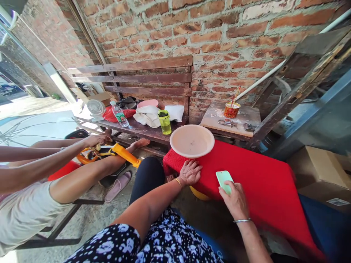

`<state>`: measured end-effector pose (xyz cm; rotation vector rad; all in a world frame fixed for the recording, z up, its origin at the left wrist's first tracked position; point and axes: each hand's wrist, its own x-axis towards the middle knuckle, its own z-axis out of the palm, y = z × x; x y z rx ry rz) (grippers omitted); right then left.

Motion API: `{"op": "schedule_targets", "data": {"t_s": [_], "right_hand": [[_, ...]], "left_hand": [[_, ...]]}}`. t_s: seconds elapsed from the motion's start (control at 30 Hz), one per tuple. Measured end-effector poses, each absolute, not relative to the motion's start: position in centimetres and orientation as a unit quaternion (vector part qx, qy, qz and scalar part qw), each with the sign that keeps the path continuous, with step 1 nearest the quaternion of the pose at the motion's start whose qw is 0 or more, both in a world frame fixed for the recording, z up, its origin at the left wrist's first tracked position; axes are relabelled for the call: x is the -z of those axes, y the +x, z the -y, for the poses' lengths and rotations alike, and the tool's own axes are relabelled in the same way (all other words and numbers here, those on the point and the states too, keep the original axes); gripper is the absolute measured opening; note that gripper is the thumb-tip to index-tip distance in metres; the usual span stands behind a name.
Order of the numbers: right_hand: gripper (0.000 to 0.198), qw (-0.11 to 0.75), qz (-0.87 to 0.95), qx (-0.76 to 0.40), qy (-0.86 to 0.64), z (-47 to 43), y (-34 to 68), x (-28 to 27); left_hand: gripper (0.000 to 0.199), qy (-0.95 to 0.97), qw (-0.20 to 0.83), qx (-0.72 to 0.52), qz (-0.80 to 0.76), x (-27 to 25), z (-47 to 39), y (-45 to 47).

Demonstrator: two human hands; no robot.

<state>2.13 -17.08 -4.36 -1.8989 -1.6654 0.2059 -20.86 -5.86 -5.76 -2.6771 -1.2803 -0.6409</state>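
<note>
My left hand point(190, 172) lies flat on the red cloth point(263, 175) with its fingers stretched out, just in front of a pale pink basin point(192, 141). The basin stands upright near the far left corner of the cloth, and only small specks show inside it. In my right hand point(236, 199) is a mint-green phone point(225, 179), held at its near end between thumb and fingers. The phone is over the red cloth, right of the left hand; whether it touches the cloth I cannot tell.
Beyond stands a wooden bench point(148, 129) with a green drink bottle point(164, 122), a water bottle point(120, 114) and a small fan point(95, 107). A side table point(211, 113) bears an incense pot point(231, 109) and padlocks. Another person's hand point(95, 140) is at left; cardboard boxes point(320, 171) stand right.
</note>
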Motion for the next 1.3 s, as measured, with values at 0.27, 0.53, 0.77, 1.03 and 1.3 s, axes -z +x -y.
{"op": "schedule_targets", "data": {"t_s": [0.27, 0.53, 0.77, 1.03, 1.3], "right_hand": [[0.03, 0.285, 0.644, -0.048, -0.708, 16.9, 2.7, 5.1], [0.033, 0.297, 0.66, -0.027, -0.689, 16.8, 3.0, 5.0], [0.038, 0.316, 0.66, -0.046, -0.68, 16.9, 3.3, 4.7], [0.047, 0.326, 0.653, -0.075, -0.68, 17.1, 3.7, 4.6], [0.064, 0.363, 0.622, -0.115, -0.684, 16.9, 4.5, 5.1]], "left_hand": [[0.033, -0.88, 0.072, 0.228, 0.411, 6.0, 5.8, -20.7], [0.033, -0.88, 0.085, 0.235, 0.405, 5.8, 5.8, -20.6], [0.032, -0.876, 0.083, 0.246, 0.406, 5.8, 5.8, -20.5], [0.034, -0.879, 0.047, 0.235, 0.412, 5.6, 6.0, -20.4], [0.034, -0.881, 0.029, 0.252, 0.399, 5.8, 6.1, -20.3]]}}
